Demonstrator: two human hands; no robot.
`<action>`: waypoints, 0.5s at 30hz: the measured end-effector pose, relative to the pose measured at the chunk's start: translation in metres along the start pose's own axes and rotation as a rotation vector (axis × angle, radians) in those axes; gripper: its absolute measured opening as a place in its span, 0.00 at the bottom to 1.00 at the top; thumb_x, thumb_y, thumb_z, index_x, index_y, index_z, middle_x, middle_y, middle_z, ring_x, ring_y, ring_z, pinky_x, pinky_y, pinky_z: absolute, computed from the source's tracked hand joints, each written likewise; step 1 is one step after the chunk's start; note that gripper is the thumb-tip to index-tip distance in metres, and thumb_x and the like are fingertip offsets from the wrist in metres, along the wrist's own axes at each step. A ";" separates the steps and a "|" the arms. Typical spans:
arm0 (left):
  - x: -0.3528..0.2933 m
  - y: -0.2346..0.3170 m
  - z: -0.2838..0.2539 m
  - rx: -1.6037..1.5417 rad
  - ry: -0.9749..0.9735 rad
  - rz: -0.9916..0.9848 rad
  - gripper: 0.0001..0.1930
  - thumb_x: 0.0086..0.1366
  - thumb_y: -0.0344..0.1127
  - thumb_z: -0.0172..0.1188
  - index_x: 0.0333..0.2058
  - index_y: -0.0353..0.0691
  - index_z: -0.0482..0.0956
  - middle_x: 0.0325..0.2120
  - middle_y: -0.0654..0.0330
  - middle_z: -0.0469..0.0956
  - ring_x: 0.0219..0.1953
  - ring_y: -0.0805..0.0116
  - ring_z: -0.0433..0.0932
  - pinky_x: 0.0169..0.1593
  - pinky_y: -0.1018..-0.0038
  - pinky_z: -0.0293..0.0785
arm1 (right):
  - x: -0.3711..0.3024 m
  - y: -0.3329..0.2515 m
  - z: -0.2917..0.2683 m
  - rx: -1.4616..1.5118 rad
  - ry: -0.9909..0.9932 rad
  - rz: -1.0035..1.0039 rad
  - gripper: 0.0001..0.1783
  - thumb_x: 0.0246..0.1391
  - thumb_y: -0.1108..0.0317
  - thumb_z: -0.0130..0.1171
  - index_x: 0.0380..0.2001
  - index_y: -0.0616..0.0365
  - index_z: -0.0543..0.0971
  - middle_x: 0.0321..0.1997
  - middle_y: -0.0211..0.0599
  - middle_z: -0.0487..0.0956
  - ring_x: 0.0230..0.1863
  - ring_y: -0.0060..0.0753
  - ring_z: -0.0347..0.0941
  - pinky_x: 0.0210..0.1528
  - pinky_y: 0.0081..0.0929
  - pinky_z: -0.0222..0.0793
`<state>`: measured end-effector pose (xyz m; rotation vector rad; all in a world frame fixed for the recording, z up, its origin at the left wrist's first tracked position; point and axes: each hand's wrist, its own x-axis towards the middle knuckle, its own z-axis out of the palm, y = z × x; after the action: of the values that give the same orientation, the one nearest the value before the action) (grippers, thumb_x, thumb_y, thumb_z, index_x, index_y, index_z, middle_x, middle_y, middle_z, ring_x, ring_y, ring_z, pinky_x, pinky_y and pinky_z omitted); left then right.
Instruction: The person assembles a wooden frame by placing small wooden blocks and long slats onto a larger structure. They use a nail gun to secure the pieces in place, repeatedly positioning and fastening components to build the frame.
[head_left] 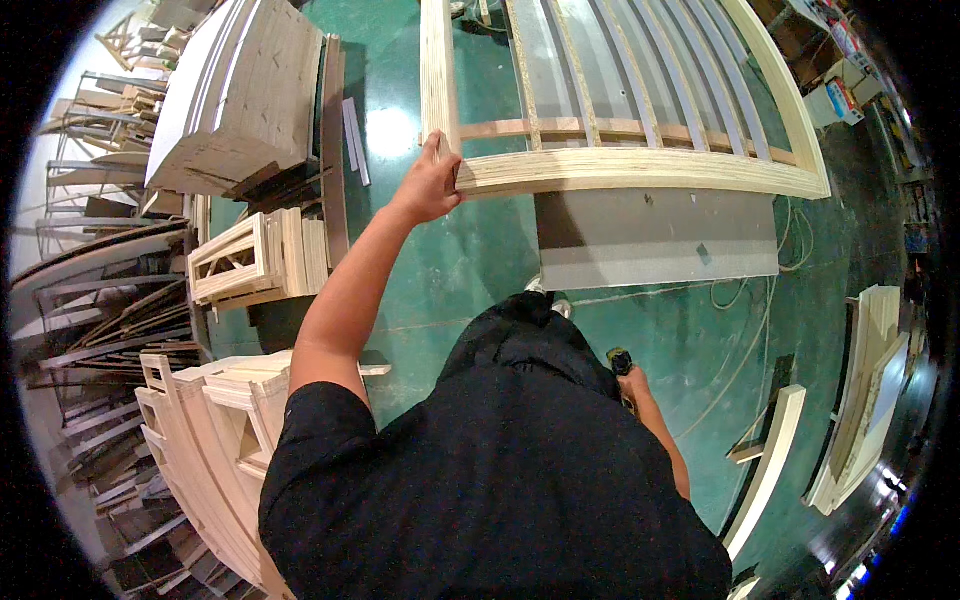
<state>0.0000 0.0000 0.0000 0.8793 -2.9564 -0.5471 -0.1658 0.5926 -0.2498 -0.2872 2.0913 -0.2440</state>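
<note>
A large pale wooden frame point(640, 172) with several grey slats point(625, 75) running away from me fills the upper middle. My left hand point(428, 183) is closed on its near left corner, fingers over the plywood edge. Low by my right side, my right hand point(633, 383) is wrapped round a dark hand tool with yellow-green parts point(620, 358); my body hides part of it, so its exact kind does not show. This tool is apart from the frame. Beneath the frame's near rail lies a grey board point(660, 240).
Stacked panels point(240, 100) and small wooden frames point(262, 262) stand on the left. Curved timber frames point(205, 425) lie at lower left. A thin hose point(768, 320) loops over the green floor point(480, 255). Boards point(868, 390) and a loose beam point(770, 465) are at right.
</note>
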 end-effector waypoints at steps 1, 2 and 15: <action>0.000 0.000 -0.003 -0.010 -0.002 -0.003 0.38 0.49 0.40 0.79 0.60 0.46 0.73 0.73 0.31 0.44 0.69 0.31 0.62 0.69 0.54 0.67 | 0.000 0.000 0.003 0.023 0.017 -0.021 0.19 0.44 0.62 0.67 0.39 0.59 0.83 0.32 0.47 0.86 0.32 0.45 0.83 0.38 0.43 0.77; 0.001 -0.001 -0.005 -0.019 -0.004 -0.006 0.38 0.49 0.40 0.79 0.59 0.46 0.74 0.72 0.31 0.45 0.68 0.30 0.63 0.68 0.54 0.68 | 0.001 -0.001 0.006 0.047 0.034 -0.041 0.19 0.43 0.62 0.67 0.39 0.59 0.83 0.32 0.46 0.86 0.32 0.45 0.83 0.38 0.43 0.77; -0.025 -0.035 -0.011 -0.134 -0.033 0.092 0.50 0.43 0.38 0.82 0.67 0.57 0.67 0.72 0.43 0.48 0.73 0.36 0.54 0.72 0.50 0.62 | -0.027 -0.044 0.011 -0.005 -0.047 -0.039 0.18 0.50 0.59 0.65 0.40 0.58 0.83 0.38 0.55 0.85 0.41 0.56 0.83 0.42 0.45 0.77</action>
<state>0.0410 -0.0177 0.0013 0.7259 -2.9294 -0.7525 -0.1378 0.5578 -0.2206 -0.3341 2.0414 -0.2534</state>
